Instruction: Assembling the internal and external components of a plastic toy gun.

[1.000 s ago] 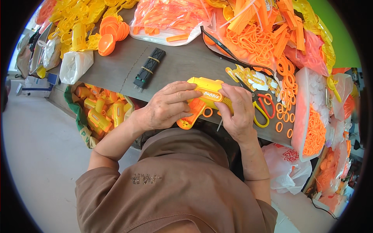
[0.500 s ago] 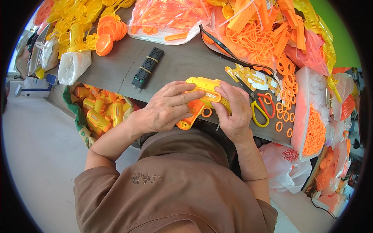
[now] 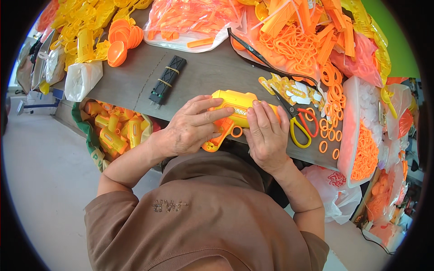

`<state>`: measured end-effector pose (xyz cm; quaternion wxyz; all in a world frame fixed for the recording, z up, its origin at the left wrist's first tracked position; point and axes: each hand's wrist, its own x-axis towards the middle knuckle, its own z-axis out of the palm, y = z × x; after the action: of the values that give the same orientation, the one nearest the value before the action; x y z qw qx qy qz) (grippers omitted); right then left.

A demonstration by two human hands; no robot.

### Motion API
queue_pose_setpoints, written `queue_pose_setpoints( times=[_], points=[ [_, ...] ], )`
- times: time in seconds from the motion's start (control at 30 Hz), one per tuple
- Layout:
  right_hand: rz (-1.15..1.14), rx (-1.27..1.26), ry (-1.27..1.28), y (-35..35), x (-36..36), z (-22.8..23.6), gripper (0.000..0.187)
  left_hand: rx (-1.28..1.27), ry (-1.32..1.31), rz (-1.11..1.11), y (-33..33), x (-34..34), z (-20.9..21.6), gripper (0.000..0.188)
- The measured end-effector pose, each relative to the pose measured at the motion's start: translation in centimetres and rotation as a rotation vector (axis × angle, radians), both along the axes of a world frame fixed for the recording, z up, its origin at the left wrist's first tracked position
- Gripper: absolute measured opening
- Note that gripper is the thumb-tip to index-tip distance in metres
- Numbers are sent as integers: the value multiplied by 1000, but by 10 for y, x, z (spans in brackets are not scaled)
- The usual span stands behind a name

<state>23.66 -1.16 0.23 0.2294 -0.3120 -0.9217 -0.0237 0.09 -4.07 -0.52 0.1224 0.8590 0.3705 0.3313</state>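
A yellow toy gun [image 3: 234, 98] with orange parts is held level between my two hands over the table's front edge. My left hand [image 3: 192, 124] grips its left end, with fingers stretched over the top and the orange trigger part [image 3: 236, 131] below. My right hand [image 3: 269, 140] wraps the other end, its fingers lying flat over the side and pressing beside an orange label on the body. Part of the label is covered by those fingers. Nearest to my right hand lie scissors [image 3: 294, 111] with one yellow and one red handle.
A black part with rubber bands [image 3: 167, 80] lies on the grey table [image 3: 203, 67]. Stickers [image 3: 294, 92] and orange rings [image 3: 335, 95] are at right, beside a clear tub [image 3: 349, 135]. Bags of orange pieces line the back. A bag of yellow toy bodies [image 3: 113, 141] stands at lower left.
My right hand has turned, and its fingers now lie flat over the label's right part. The toy gun and my left hand have shifted slightly left.
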Motion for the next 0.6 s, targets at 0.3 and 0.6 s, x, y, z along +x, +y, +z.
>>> queue_pose_setpoints(
  times=[0.3, 0.6],
  points=[
    [-270, -613, 706, -8, 9, -20, 54, -82, -170, 73, -7, 9, -7, 11],
    [-126, -698, 1315, 9, -15, 43, 64, -496, -966, 28, -6, 31, -19, 11]
  ],
)
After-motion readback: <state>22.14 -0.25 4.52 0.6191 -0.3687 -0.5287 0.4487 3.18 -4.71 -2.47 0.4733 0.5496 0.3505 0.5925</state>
